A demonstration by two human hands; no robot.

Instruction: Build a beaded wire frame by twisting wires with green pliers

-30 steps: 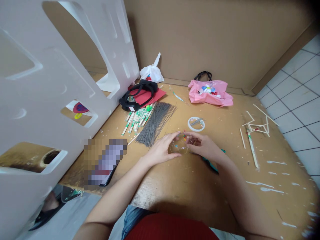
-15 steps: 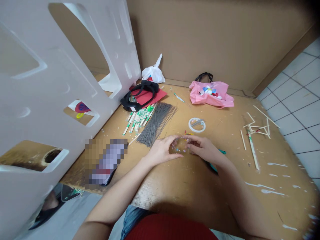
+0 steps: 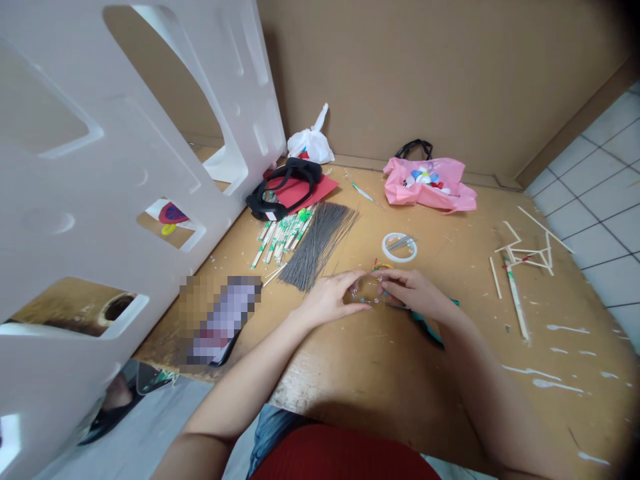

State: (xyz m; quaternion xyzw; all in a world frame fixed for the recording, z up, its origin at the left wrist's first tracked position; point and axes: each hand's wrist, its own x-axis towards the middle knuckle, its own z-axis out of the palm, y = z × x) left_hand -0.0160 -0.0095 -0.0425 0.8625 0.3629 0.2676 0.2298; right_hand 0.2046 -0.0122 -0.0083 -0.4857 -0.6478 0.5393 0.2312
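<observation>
Between my hands is a thin loop strung with small clear and coloured beads, a beaded bracelet (image 3: 377, 301) by its look. My left hand (image 3: 325, 299) curves round its left side, thumb low and fingers over the top. My right hand (image 3: 420, 291) pinches the upper right of the loop, with the fingertips partly hidden. Under my right wrist lies a tool with teal handles (image 3: 429, 329), mostly covered by the arm. Just beyond the fingers sits a round white-rimmed dish (image 3: 385, 248) with thin grey wires and tiny beads. Small red and yellow pieces (image 3: 383, 266) show behind my fingertips.
Grey wires (image 3: 320, 243) and paper-wrapped chopsticks (image 3: 275, 243) lie left of centre, near a black headset strap (image 3: 254, 207). A phone (image 3: 225, 323) rests front left. Pink bag (image 3: 430, 187) stands at the back, a stick frame (image 3: 525, 259) at right. A white plastic panel (image 3: 150, 133) borders the left.
The view has shifted slightly, so the table things sit a little farther right. Both hands stay on the beaded bracelet, with only small finger movement.
</observation>
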